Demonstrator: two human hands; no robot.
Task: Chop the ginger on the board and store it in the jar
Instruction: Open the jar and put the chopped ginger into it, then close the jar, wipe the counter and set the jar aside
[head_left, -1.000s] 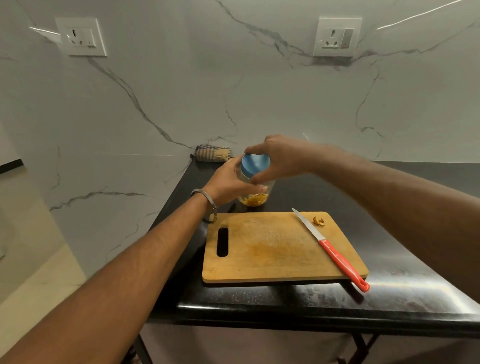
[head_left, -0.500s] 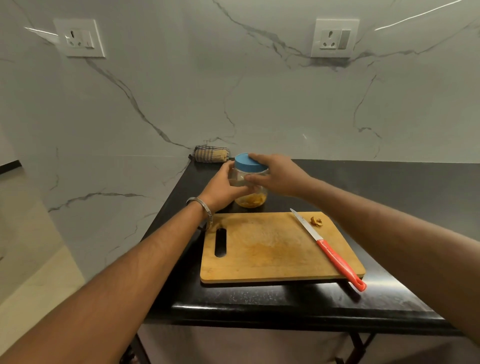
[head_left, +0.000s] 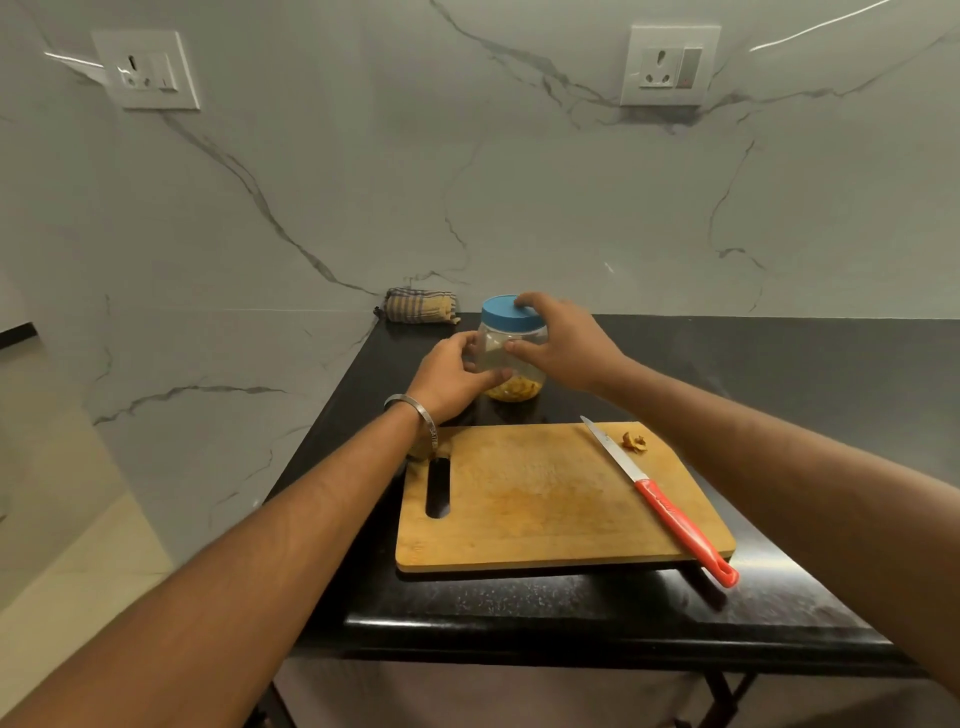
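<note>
Since a moment ago the right hand (head_left: 563, 348) has dropped from the blue lid (head_left: 511, 313) to wrap the jar (head_left: 511, 358) — fingers on lid and wall. Left hand (head_left: 452, 376) grips the jar's other side. Jar stands just behind the cutting board (head_left: 535, 499), chopped ginger (head_left: 514, 388) inside — a knife (head_left: 660, 501) and a ginger scrap (head_left: 635, 442) lie on the board

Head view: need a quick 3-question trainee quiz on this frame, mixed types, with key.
1. True or false: the blue lid sits on the jar.
2. Where does the red-handled knife lie? A) on the black counter beside the board B) on the cutting board, handle past its near right corner C) in the right hand
3. Fill in: a small ginger scrap lies near the board's far ____ corner.

Key: 1 true; 2 B; 3 right. The left hand holds the jar body, while the right hand grips at the lid.
</note>
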